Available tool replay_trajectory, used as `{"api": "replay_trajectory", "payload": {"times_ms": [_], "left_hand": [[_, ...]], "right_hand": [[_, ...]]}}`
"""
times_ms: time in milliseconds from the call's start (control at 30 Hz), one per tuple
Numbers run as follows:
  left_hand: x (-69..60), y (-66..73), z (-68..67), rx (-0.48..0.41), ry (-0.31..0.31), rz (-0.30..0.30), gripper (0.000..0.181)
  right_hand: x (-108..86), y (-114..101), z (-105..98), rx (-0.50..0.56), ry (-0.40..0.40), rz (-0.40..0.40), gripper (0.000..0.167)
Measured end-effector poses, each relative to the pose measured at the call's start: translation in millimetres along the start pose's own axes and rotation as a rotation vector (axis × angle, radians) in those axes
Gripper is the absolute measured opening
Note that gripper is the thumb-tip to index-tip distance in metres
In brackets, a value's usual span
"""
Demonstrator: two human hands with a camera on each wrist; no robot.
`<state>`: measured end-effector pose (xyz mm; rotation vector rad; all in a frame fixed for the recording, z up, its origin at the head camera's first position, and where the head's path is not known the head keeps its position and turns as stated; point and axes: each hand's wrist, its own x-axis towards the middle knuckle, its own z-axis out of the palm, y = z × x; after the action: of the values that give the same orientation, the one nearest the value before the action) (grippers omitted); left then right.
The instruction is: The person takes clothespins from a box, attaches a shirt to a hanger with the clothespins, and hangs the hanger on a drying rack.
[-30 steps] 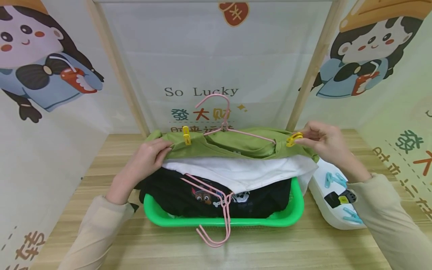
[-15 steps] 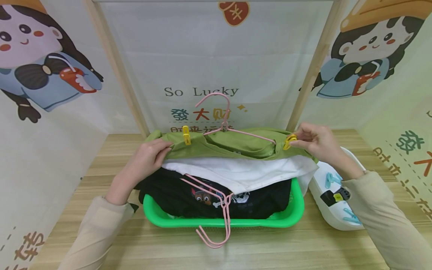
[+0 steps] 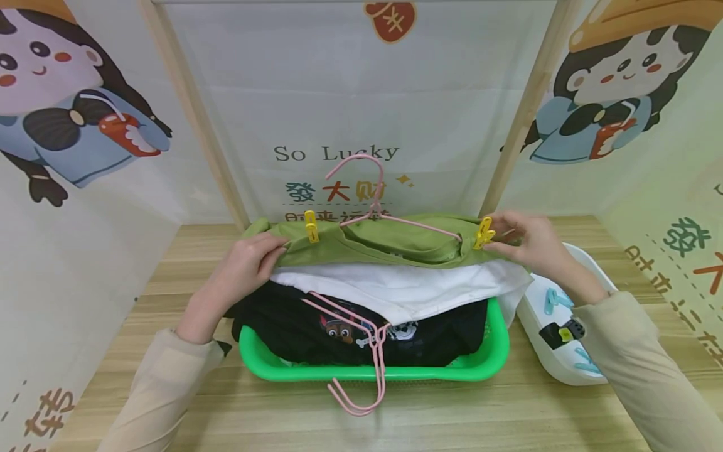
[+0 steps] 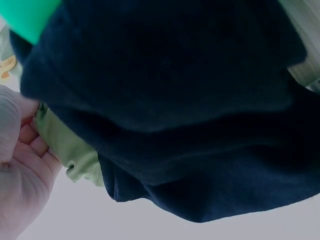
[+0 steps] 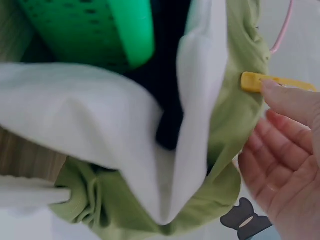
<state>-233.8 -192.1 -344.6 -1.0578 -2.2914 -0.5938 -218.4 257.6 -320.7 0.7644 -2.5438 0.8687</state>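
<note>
A green shirt (image 3: 333, 252) hangs on a pink hanger (image 3: 377, 188), laid over the clothes in a green basket (image 3: 373, 375). My left hand (image 3: 248, 258) grips the shirt's left shoulder between thumb and curled fingers. On that shoulder sits a yellow clothespin (image 3: 312, 227). A second yellow clothespin (image 3: 484, 233) is clipped upright on the right shoulder. Beside it is my right hand (image 3: 533, 248), thumb and fingers apart. In the right wrist view the thumb touches the yellow clothespin (image 5: 272, 81), while the other fingers are loosely bent behind the cloth.
Below the green shirt lie a white garment (image 3: 395, 289) and a black printed shirt (image 3: 305, 333). Two pink hangers (image 3: 377, 358) overhang the basket's front. A white tub (image 3: 545, 370) with blue clothespins (image 3: 556, 301) stands right. Wooden posts (image 3: 522, 107) rise behind.
My right hand has moved slightly left with the yellow clothespin, then loosened its pinch. The clothespin now stands on the green shirt's right shoulder. My left hand has stayed put.
</note>
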Motion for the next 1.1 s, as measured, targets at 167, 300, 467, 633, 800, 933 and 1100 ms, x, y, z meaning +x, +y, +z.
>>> {"api": "replay_trajectory", "payload": {"times_ms": [167, 300, 467, 633, 800, 933, 1100], "left_hand": [[0.0, -0.5, 0.1, -0.007, 0.003, 0.003, 0.014], [0.3, 0.5, -0.2, -0.018, 0.005, 0.0, 0.015], [1.2, -1.4, 0.3, -0.034, 0.02, 0.02, 0.015], [7.4, -5.1, -2.1, -0.046, 0.045, 0.052, 0.016], [23.7, -6.1, -9.3, -0.046, 0.074, 0.072, 0.014], [41.5, -4.5, -18.0, -0.04, 0.11, 0.057, 0.013], [64.1, -3.1, -26.4, -0.041, 0.162, 0.039, 0.011]], "right_hand": [[-4.4, 10.0, 4.1, -0.132, 0.01, -0.072, 0.012], [-5.6, 15.2, 5.6, -0.138, 0.04, -0.131, 0.016], [-7.1, 14.1, 4.3, -0.116, 0.085, -0.139, 0.015], [-6.2, 7.9, -1.6, -0.105, 0.141, -0.15, 0.015], [-3.6, 0.6, -13.4, -0.111, 0.217, -0.179, 0.017], [-2.9, -1.8, -22.5, -0.096, 0.277, -0.21, 0.02], [-0.7, -4.8, -31.8, -0.055, 0.374, -0.215, 0.02]]}}
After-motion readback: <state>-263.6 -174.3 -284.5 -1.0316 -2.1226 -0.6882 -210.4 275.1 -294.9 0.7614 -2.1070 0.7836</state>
